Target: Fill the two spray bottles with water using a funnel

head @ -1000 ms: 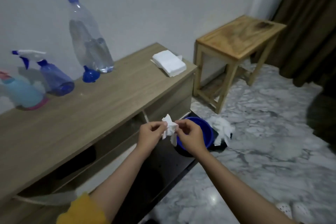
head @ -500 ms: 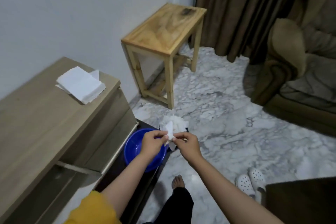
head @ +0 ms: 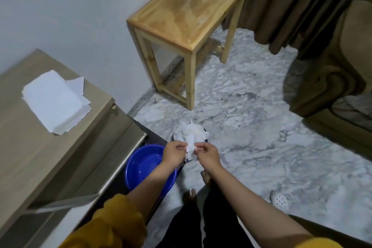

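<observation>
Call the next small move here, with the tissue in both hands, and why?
Probably let go and drop it. Both the left hand and right hand pinch a crumpled tissue right above a dark bin already heaped with used tissues. The bottles and funnel are out of view, so turning back to them likely follows.

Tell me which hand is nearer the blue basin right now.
Left. The left hand hangs over the blue basin's right rim, pinching the crumpled tissue. The right hand pinches the tissue's other side, farther right, over the floor.
</observation>
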`<act>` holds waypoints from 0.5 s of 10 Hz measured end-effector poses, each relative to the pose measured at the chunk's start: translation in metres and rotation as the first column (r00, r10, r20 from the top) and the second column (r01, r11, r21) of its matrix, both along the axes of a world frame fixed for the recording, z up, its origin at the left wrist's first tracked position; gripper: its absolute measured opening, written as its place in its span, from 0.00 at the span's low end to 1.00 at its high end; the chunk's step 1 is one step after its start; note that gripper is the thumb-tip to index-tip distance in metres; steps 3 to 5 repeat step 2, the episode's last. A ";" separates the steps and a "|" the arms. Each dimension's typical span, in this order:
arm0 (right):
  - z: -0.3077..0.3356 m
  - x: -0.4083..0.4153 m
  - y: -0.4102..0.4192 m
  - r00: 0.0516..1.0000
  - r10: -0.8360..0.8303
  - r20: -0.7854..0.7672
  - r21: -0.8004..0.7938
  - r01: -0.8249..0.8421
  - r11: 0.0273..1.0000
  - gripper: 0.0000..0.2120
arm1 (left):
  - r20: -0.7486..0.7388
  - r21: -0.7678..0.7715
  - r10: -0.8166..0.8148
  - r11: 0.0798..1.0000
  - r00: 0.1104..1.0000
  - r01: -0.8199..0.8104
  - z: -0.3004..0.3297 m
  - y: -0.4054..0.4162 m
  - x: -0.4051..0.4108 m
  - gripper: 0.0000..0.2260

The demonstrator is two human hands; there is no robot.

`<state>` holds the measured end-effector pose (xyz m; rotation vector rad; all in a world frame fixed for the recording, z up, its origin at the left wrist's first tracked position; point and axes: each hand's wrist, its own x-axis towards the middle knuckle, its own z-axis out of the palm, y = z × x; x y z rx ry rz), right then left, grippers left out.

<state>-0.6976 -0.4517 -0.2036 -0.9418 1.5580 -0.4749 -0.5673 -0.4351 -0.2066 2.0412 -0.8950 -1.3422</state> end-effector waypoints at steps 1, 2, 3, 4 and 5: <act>-0.008 0.004 -0.030 0.997 0.071 0.002 0.089 -0.071 0.994 0.20 | -0.063 0.057 -0.052 0.997 0.997 0.055 -0.028 -0.021 0.012 0.20; -0.014 0.004 -0.054 0.976 0.200 -0.083 0.167 -0.184 0.969 0.28 | -0.077 0.125 -0.064 0.989 0.995 0.073 -0.029 -0.034 0.014 0.14; -0.014 0.004 -0.054 0.976 0.200 -0.083 0.167 -0.184 0.969 0.28 | -0.077 0.125 -0.064 0.989 0.995 0.073 -0.029 -0.034 0.014 0.14; -0.014 0.004 -0.054 0.976 0.200 -0.083 0.167 -0.184 0.969 0.28 | -0.077 0.125 -0.064 0.989 0.995 0.073 -0.029 -0.034 0.014 0.14; -0.014 0.004 -0.054 0.976 0.200 -0.083 0.167 -0.184 0.969 0.28 | -0.077 0.125 -0.064 0.989 0.995 0.073 -0.029 -0.034 0.014 0.14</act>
